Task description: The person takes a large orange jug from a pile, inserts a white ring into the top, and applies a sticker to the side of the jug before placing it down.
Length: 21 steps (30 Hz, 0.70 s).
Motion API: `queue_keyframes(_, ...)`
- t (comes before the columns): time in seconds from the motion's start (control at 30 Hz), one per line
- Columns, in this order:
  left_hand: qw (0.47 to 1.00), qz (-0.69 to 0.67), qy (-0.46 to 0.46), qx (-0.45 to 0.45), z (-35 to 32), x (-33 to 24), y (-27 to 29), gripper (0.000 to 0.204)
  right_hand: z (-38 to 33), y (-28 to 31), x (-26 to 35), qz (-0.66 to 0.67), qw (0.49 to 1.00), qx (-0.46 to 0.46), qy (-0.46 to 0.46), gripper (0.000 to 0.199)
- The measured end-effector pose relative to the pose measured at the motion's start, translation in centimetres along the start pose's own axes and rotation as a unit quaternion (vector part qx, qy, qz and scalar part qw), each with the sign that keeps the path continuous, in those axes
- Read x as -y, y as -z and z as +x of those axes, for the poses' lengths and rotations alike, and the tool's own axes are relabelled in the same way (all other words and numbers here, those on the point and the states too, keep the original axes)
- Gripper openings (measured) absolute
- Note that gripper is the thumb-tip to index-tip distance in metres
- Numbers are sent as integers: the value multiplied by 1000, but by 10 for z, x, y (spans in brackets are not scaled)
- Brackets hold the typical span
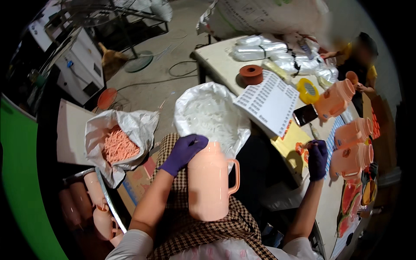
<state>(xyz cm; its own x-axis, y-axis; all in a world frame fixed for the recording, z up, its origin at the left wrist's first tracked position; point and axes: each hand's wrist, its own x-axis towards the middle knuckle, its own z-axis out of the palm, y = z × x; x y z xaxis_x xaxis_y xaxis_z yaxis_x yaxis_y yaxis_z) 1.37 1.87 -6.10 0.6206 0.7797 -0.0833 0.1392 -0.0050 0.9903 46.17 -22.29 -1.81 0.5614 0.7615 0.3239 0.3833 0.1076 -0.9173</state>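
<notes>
A peach-coloured plastic jug (209, 186) with a side handle stands upright on my lap, over a brown checked apron (173, 162). My left hand (187, 150), in a purple glove, is closed at the jug's neck. Off to the right, my right hand (318, 159), gloved in purple too, has its fingers pinched together above the table's edge. Whatever lies between those fingertips is too small to make out. Beside them are small orange stickers (299, 148) on a yellow sheet (289, 146).
More peach jugs lie on the white table (216, 56), near yellow tape (307, 90), a phone (305, 115) and a printed sheet (266, 102). White sacks hold clear plastic pieces (208, 115) and pink sticks (120, 145). A person (363, 65) sits at far right.
</notes>
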Motion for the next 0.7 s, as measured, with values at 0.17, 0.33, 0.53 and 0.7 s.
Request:
queue_keyframes(0.17, 988, 152, -27, -22, -2, -5, 6, 36, -58, -139, 132, 144, 926, 268, -224, 48)
queue_keyframes(0.33, 979, 194, 27, -49, 1, 0, -16, 49, -93, -220, 125, 173, 859, 353, -327, 79)
queue_keyframes(0.53, 983, 177, 6, -52, 2, 12, -16, 53, -93, -236, 122, 143, 862, 355, -331, 81)
queue_keyframes(0.7, 985, 168, 23, -30, -1, 13, -15, 44, -117, -243, 109, 118, 878, 337, -319, 84)
